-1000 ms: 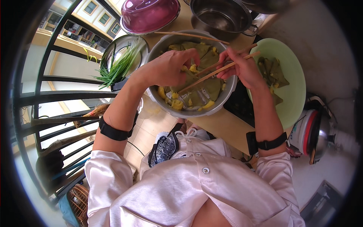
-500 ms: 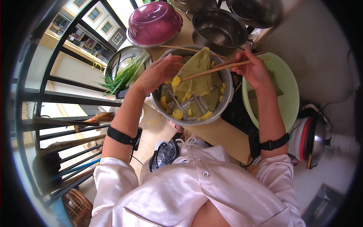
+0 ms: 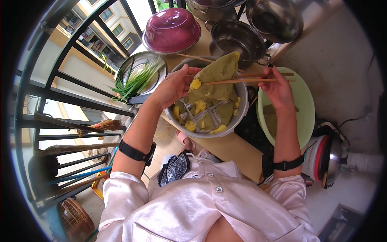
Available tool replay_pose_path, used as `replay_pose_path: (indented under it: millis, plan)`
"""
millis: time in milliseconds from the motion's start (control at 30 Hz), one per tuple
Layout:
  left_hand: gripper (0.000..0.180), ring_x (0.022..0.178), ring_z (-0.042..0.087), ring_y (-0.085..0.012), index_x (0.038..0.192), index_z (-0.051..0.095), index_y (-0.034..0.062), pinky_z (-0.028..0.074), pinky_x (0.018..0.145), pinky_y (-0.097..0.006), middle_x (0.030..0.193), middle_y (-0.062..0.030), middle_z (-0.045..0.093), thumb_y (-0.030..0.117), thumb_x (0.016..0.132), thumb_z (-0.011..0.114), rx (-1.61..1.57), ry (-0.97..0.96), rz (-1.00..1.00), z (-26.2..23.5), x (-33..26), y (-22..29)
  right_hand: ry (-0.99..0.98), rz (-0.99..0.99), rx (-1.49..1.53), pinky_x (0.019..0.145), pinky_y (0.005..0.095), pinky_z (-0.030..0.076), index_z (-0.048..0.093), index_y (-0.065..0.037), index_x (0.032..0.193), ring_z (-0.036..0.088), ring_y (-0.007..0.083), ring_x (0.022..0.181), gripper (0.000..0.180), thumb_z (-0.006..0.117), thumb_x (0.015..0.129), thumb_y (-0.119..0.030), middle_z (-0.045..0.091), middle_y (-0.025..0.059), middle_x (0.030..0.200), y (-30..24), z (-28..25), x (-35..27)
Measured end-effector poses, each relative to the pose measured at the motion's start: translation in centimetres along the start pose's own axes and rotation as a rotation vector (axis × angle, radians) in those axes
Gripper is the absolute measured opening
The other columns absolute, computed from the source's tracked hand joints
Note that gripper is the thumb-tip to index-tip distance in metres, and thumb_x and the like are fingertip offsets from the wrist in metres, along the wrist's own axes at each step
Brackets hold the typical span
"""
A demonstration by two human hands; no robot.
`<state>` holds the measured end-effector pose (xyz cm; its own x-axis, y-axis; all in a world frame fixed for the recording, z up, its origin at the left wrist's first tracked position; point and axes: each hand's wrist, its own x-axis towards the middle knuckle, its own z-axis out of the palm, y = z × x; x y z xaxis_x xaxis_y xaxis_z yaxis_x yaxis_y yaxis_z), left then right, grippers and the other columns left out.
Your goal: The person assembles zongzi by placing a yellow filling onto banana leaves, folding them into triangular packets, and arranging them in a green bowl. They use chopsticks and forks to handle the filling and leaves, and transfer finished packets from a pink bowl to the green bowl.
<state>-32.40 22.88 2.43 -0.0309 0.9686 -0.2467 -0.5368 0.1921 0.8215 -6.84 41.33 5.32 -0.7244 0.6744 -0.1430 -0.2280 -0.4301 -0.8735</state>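
Observation:
My right hand [image 3: 279, 88] grips a pair of wooden chopsticks [image 3: 258, 81], whose tips reach left to a yellow lump [image 3: 195, 84] stuck on a large olive-green leaf [image 3: 219, 72]. The leaf stands tilted up above a grey metal pot [image 3: 241, 113]. Its left edge is pinched in my left hand [image 3: 174, 88], with the fingertips partly behind it. Inside the pot lie more green leaves, several yellow pieces [image 3: 218, 129] and a metal steamer rack [image 3: 213, 115]. Another stick [image 3: 194, 57] rests across the far rim, partly hidden by the leaf.
At the right stands a pale green basin [image 3: 304, 109] holding dark green leaf. A metal bowl of green onions [image 3: 139, 80] is at the left. Behind are an upturned maroon basin [image 3: 172, 28] and an open dark pot [image 3: 236, 38]. Black railings [image 3: 92, 103] line the left side.
The leaf has risen slightly and shifted right, with the left hand now holding its edge. The chopsticks lie more level. The whole view has shifted a little.

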Motion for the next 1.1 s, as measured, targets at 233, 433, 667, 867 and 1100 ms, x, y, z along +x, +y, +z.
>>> replay_pose_path:
  millis: [233, 433, 667, 867, 1100]
  plan:
    - [0.037, 0.084, 0.055, -0.0145, 0.106, 0.051, 0.0019, 0.043, 0.076, -0.028, 0.096, -0.0081, 0.058, 0.033, 0.092, 0.037, 0.101, 0.681, 0.438, 0.9, -1.4, -1.1, -0.006, -0.080, 0.130, 0.058, 0.0259, 0.053, 0.055, -0.002, 0.088, 0.063, 0.0217, 0.067, 0.029, 0.043, 0.091, -0.028, 0.061, 0.0113, 0.081, 1.0, -0.1, -1.6]
    - [0.040, 0.088, 0.056, -0.0217, 0.105, 0.049, 0.0009, 0.044, 0.082, -0.032, 0.095, -0.0128, 0.058, 0.037, 0.090, 0.041, -0.299, 0.290, 0.176, 7.0, -4.7, -3.5, 0.043, -0.352, -0.063, 0.061, 0.0290, 0.052, 0.054, -0.001, 0.088, 0.062, 0.0231, 0.068, 0.031, 0.040, 0.092, -0.029, 0.059, 0.0153, 0.086, 1.7, 3.2, -4.4]
    - [0.042, 0.106, 0.050, -0.0273, 0.115, 0.043, 0.0013, 0.037, 0.095, -0.035, 0.109, -0.0159, 0.055, 0.036, 0.091, 0.038, -0.577, 0.127, 0.207, 7.9, -2.2, -1.6, -0.109, -0.743, -0.681, 0.060, 0.0319, 0.052, 0.050, 0.002, 0.085, 0.060, 0.0229, 0.067, 0.037, 0.039, 0.091, -0.033, 0.052, 0.0171, 0.086, 3.3, 6.8, -9.5]
    - [0.023, 0.091, 0.059, -0.0217, 0.101, 0.053, 0.0021, 0.047, 0.080, -0.030, 0.098, -0.0131, 0.060, 0.021, 0.089, 0.046, -0.171, 0.416, 0.049, 3.7, -1.6, -2.4, 0.031, -0.671, -0.526, 0.061, 0.0306, 0.051, 0.051, 0.003, 0.086, 0.060, 0.0225, 0.066, 0.037, 0.036, 0.092, -0.030, 0.056, 0.0168, 0.084, 3.3, 5.4, -10.4]
    - [0.017, 0.070, 0.060, -0.0126, 0.088, 0.059, 0.0001, 0.048, 0.063, -0.023, 0.079, -0.0072, 0.062, 0.016, 0.083, 0.056, 0.423, 0.467, 0.177, -0.6, 0.3, -1.4, 0.289, -0.487, -0.275, 0.059, 0.0284, 0.053, 0.053, 0.003, 0.088, 0.062, 0.0217, 0.066, 0.036, 0.037, 0.092, -0.028, 0.060, 0.0157, 0.082, 1.0, 2.3, -10.3]
